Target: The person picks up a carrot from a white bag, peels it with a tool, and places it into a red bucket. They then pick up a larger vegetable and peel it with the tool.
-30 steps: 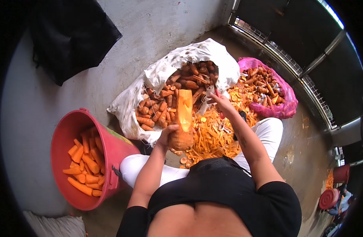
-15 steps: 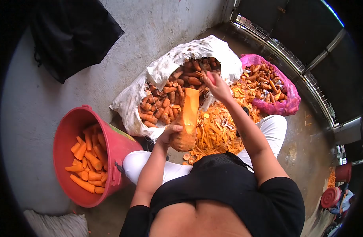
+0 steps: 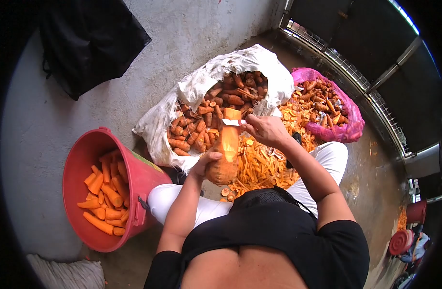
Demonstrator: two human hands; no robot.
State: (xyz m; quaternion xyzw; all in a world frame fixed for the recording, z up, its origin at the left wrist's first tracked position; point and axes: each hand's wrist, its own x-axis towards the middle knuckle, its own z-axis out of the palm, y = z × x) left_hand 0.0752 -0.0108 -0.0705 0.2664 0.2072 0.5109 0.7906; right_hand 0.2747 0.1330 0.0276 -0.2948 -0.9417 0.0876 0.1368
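Observation:
In my left hand (image 3: 205,166) is the thick unpeeled end of a big carrot (image 3: 228,149), gripped from the left with its narrower end pointing away from me. Its upper side is peeled to bright orange, while the end by my palm keeps its brownish skin. My right hand (image 3: 265,129) is closed on a peeler (image 3: 233,122), whose pale blade lies across the carrot near the far end. Only a bit of red shows by my fingers; they hide most of the handle. Beneath my hands spreads a heap of orange peelings (image 3: 259,166).
Left of my knee stands a red bucket (image 3: 72,207) of peeled carrots (image 3: 110,192). Ahead lies an open white sack (image 3: 182,91) of unpeeled carrots (image 3: 192,132). A pink bag (image 3: 356,115) holds carrot pieces. A black bag (image 3: 93,43) hangs on the wall. Another person (image 3: 418,248) is far right.
My right hand has come down and nearer, bringing the blade from above the white sack onto the carrot's far end. My left hand and the carrot stay almost in place.

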